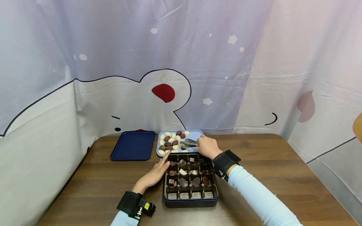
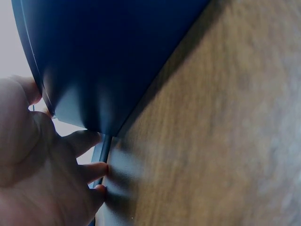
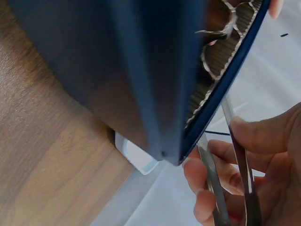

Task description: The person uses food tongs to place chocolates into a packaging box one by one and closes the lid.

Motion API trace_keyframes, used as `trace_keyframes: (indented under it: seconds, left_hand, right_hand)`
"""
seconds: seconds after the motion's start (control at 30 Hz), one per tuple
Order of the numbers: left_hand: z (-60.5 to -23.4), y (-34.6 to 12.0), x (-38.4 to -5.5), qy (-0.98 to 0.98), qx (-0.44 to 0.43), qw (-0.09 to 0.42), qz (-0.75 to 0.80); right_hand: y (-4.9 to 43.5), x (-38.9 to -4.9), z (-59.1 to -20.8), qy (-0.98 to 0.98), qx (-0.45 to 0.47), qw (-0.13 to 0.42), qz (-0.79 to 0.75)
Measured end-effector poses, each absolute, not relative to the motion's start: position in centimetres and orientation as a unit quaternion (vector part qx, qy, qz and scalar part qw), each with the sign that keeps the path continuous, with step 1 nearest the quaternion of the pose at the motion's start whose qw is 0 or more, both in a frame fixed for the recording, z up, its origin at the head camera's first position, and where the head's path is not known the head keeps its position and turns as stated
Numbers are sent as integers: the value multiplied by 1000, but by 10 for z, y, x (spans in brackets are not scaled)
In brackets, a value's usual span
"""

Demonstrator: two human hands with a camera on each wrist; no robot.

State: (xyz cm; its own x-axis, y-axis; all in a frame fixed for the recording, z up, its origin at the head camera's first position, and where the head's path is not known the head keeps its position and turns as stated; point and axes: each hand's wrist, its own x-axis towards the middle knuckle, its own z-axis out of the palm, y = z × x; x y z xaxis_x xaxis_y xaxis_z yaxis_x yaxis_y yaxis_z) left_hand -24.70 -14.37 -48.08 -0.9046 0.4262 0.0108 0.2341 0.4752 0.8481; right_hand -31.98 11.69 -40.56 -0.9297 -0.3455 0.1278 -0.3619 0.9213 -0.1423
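Note:
My right hand (image 1: 208, 147) holds metal tongs (image 1: 191, 143) over the light-blue tray (image 1: 195, 133), which bears white and brown chocolates (image 1: 171, 140). In the right wrist view, thumb and fingers grip the two arms of the tongs (image 3: 244, 174). A dark piece lies right at the tips; I cannot tell whether they pinch it. My left hand (image 1: 154, 176) rests against the far left corner of the dark box (image 1: 191, 203), fingers extended. The left wrist view shows its fingers spread along the box wall (image 2: 108, 61). Chocolates sit in the box's three farther rows of compartments, while the nearest row shows bare bottoms.
A dark-blue tray (image 1: 133, 146) lies at the back left, beside the light-blue one. Both stand at the far edge of the wooden table (image 1: 260, 163), before a patterned curtain (image 1: 215, 62). The box stands between my forearms, its far edge close to the light-blue tray.

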Motion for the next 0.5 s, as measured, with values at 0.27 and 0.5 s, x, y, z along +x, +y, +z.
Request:
trace_keyframes:
  seconds: [0.27,0.5]
  left_hand:
    - [-490,-146,-251,855,196,95,470]
    - [-486,-145,-247,843,210,84,488]
  right_hand:
    - [114,-319,-410,-979,183,51,70]
    - [115,-319,-411,-980,180,51,69]
